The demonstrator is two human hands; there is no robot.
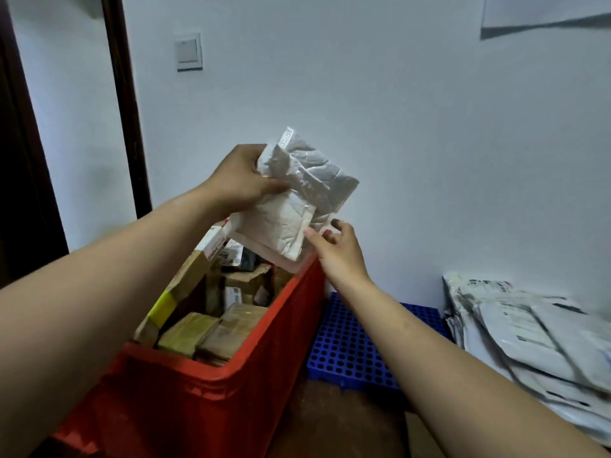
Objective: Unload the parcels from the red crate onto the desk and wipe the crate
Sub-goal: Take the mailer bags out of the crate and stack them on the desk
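Observation:
A red plastic crate (211, 391) stands on the floor, filled with several cardboard boxes and taped parcels (211, 328). Above its far end my left hand (239, 180) grips the upper left edge of a crumpled white padded mailer (297, 200), held up in the air. My right hand (337, 249) is just below the mailer's lower right corner, fingers loosely bent, fingertips touching or nearly touching its edge. The mailer hides part of the crate's far rim.
A blue perforated plastic pallet (357, 345) lies on the floor right of the crate. A pile of white and grey mailer bags (535, 332) sits at the right edge. A white wall with a light switch (188, 51) is behind; a dark door frame (125, 104) stands left.

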